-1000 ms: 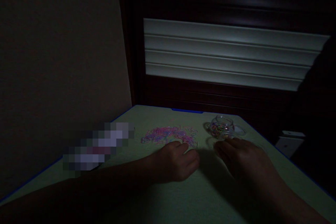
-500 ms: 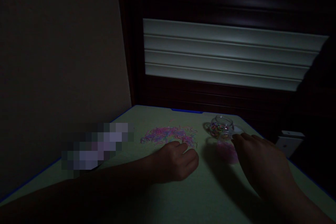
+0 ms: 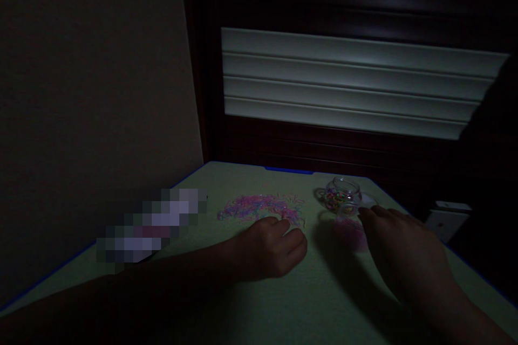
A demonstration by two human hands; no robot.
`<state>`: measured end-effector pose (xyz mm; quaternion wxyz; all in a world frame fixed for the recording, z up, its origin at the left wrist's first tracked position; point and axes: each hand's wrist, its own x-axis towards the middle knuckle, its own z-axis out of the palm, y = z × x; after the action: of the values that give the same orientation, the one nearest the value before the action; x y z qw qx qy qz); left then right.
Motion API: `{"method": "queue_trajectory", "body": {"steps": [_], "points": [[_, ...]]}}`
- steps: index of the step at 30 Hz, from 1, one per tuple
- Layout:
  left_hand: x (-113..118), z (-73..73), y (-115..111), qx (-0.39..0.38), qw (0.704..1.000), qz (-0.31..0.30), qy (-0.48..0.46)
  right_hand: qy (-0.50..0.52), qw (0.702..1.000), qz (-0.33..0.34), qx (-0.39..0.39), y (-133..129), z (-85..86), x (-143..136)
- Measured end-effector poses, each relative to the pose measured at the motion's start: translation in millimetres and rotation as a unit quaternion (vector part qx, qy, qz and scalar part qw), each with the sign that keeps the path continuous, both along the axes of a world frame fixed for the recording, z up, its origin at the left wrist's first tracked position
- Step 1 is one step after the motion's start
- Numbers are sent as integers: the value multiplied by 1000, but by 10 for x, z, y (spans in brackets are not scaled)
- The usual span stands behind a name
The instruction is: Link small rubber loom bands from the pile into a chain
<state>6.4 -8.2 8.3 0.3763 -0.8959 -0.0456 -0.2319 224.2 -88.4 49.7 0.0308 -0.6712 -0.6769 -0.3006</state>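
Note:
A loose pile of small pink and purple rubber bands (image 3: pixel 259 207) lies on the pale green table. My left hand (image 3: pixel 279 248) rests at the near edge of the pile with its fingers curled together; what they hold, if anything, is hidden. Farther right, my right hand (image 3: pixel 399 248) is bent over the mouth of a clear jar with pink contents (image 3: pixel 350 232); its fingertips are mostly hidden and dark. Just behind stands an open clear jar (image 3: pixel 342 194) holding multicoloured bands.
The blue-edged table (image 3: pixel 238 172) meets a wall on the left and a dark panel with pale slats behind. A blurred-out pale object (image 3: pixel 162 226) lies at the left. Beyond the right edge is a white device (image 3: pixel 447 221).

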Motion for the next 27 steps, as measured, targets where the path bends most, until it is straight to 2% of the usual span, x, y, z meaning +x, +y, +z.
{"method": "queue_trajectory", "body": {"steps": [5, 13, 21, 24, 27], "points": [[-6, 26, -7, -10, 1000, 1, 19, -6, 999, 36, 6, 11, -8, -18], [9, -19, 7, -20, 999, 30, 2, -42, 986, 160, 2, 24, -8, -87], [33, 12, -15, -78, 993, 49, 77, -9, 959, 271, -77, 115, -172, -180], [32, 32, -37, -90, 989, 66, 97, 43, 940, 319, -115, 101, -190, -236], [23, 28, -41, -107, 984, 97, 101, 55, 928, 344, -132, 85, -185, -268]]}}
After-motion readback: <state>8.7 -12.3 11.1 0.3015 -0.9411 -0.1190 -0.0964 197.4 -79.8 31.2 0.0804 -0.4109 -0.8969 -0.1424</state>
